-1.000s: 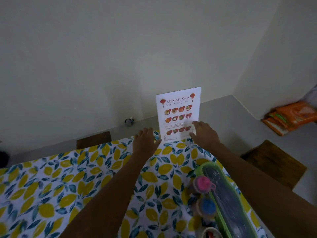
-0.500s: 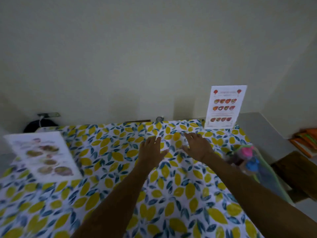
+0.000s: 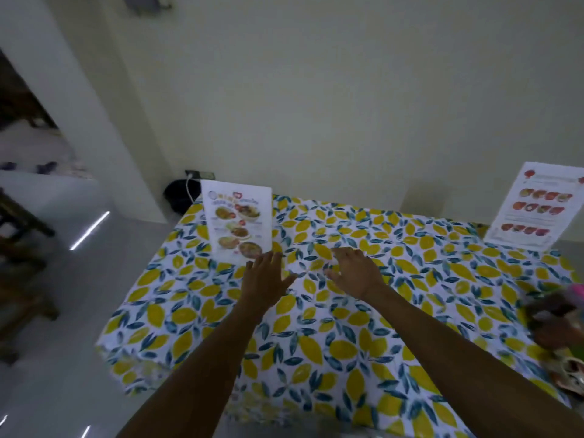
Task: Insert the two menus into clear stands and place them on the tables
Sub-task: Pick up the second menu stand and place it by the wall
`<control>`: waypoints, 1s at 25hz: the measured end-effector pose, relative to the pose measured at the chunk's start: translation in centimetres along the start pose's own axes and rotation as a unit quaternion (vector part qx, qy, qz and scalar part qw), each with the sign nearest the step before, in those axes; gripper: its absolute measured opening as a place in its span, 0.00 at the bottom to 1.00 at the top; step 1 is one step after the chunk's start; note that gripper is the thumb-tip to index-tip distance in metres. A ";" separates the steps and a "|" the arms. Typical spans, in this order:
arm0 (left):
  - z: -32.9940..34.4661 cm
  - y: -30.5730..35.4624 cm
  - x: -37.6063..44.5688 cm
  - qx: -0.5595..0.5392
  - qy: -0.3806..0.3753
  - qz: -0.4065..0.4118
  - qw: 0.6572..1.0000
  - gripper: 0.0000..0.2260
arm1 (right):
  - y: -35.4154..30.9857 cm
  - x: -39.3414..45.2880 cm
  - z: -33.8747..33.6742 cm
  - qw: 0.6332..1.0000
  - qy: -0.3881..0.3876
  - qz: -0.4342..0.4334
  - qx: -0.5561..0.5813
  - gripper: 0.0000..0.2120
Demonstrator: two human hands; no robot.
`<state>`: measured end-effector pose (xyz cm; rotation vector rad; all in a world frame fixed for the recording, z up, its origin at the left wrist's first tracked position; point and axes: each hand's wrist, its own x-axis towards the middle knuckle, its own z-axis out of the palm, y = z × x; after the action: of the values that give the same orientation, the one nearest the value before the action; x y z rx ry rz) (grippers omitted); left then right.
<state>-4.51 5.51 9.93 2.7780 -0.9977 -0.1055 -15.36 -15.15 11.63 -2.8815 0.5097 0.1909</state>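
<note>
Two menus stand upright on the table with the lemon-print cloth [image 3: 347, 327]. A menu with food photos [image 3: 237, 225] stands at the far left corner. The Chinese food menu [image 3: 534, 207] stands at the far right corner, partly cut by the frame edge. The clear stands cannot be made out around the sheets. My left hand [image 3: 264, 281] hovers flat over the cloth, fingers apart, its fingertips just below the left menu's bottom edge. My right hand [image 3: 355, 272] is beside it over the middle of the table, fingers spread and empty.
A blurred tray of small items [image 3: 559, 314] sits at the table's right edge. A black object with a white cable [image 3: 178, 194] lies on the floor behind the left corner. Dark wooden furniture [image 3: 19, 279] stands at the far left on the grey floor.
My view has swung left. Both hands left the Chinese food menu at the right corner and moved across the table toward the left menu, which now stands upright near my left hand.
</note>
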 end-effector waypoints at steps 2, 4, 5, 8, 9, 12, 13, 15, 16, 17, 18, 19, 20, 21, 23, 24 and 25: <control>-0.6 -3.3 -0.8 0.003 0.008 -0.029 1.000 0.32 | -3.0 1.1 0.6 1.000 -0.006 -0.019 -0.010 0.32; -1.0 -6.4 -1.0 0.002 0.006 -0.054 0.999 0.33 | -5.3 2.6 1.2 0.999 -0.012 -0.037 -0.007 0.32; -1.0 -7.8 -0.9 0.004 0.003 -0.066 0.998 0.33 | -6.2 3.3 1.5 0.999 -0.015 -0.044 -0.004 0.32; -0.6 -11.7 0.1 -0.004 0.000 -0.093 0.996 0.34 | -8.2 6.1 2.8 0.998 -0.018 -0.053 0.005 0.31; -0.5 -12.9 0.8 -0.006 0.000 -0.101 0.995 0.34 | -8.8 7.3 3.1 0.998 -0.021 -0.051 0.012 0.31; -0.4 -16.4 4.0 -0.019 -0.007 -0.131 0.991 0.36 | -10.2 11.4 4.4 0.998 -0.027 -0.030 0.038 0.31; -0.1 -17.6 5.3 -0.033 -0.009 -0.147 0.989 0.36 | -10.5 12.7 4.9 0.998 -0.033 -0.016 0.058 0.32; 0.2 -19.6 7.6 -0.073 -0.025 -0.186 0.980 0.38 | -11.0 14.7 6.0 0.990 -0.035 0.020 0.133 0.31; 0.5 -20.4 8.7 -0.096 -0.041 -0.205 0.973 0.40 | -11.3 15.7 6.6 0.984 -0.032 0.034 0.172 0.30; 0.9 -21.2 9.9 -0.118 -0.050 -0.217 0.968 0.41 | -11.5 16.6 7.2 0.978 -0.023 0.044 0.202 0.27; 1.0 -21.8 10.9 -0.141 -0.056 -0.221 0.963 0.41 | -11.8 17.5 7.7 0.973 -0.011 0.051 0.223 0.23; 1.2 -22.1 11.8 -0.168 -0.056 -0.217 0.960 0.41 | -12.1 18.2 8.0 0.969 0.002 0.055 0.239 0.18; 1.2 -22.4 12.6 -0.196 -0.053 -0.212 0.956 0.39 | -12.4 18.8 8.3 0.966 0.012 0.058 0.251 0.15; 1.2 -22.7 13.4 -0.218 -0.040 -0.204 0.954 0.35 | -12.7 19.3 8.4 0.964 0.023 0.061 0.258 0.13; 1.3 -23.4 14.3 -0.236 -0.006 -0.194 0.952 0.25 | -12.9 19.7 8.5 0.959 0.032 0.066 0.274 0.12; 1.1 -23.8 14.9 -0.236 0.005 -0.197 0.952 0.20 | -12.8 20.0 8.5 0.959 0.034 0.067 0.275 0.12; 0.9 -24.4 15.5 -0.240 0.013 -0.197 0.950 0.17 | -12.9 20.5 8.4 0.958 0.036 0.065 0.276 0.13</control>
<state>22.51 13.97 4.15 2.4659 -0.3309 -0.3181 7.47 -8.07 2.51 -2.3177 0.6472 -0.0372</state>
